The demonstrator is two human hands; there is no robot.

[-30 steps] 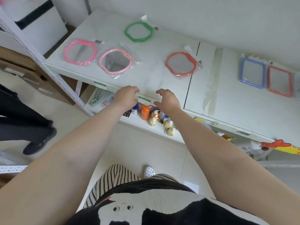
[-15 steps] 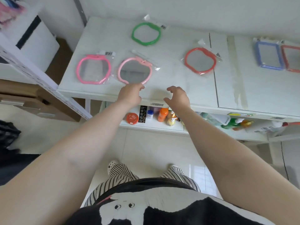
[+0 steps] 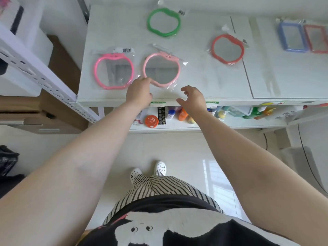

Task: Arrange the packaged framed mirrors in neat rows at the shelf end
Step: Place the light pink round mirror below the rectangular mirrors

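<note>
Several bagged apple-shaped mirrors lie flat on the white shelf top [image 3: 204, 82]. A bright pink one [image 3: 113, 71] is at the left end, a pale pink one [image 3: 161, 69] beside it, a green one [image 3: 163, 22] behind, and a red one [image 3: 227, 49] to the right. Blue [image 3: 292, 37] and red [image 3: 317, 39] rectangular mirrors lie far right. My left hand [image 3: 140, 92] reaches the pale pink mirror's near left rim, its fingertips touching the frame. My right hand [image 3: 192, 98] hovers over the shelf's front edge, fingers loosely curled, holding nothing.
A lower shelf [image 3: 204, 126] holds bottles and an orange round tin [image 3: 151, 121]. A white perforated shelf post [image 3: 40, 75] slants at left, with cardboard boxes [image 3: 40, 114] below. The tiled floor and my white shoes [image 3: 160, 168] are underneath.
Both hands have moved from the shelf's front edge up over the shelf top. My left hand now reaches the pale pink mirror's rim. The view has tilted and shifted toward the shelf's left end.
</note>
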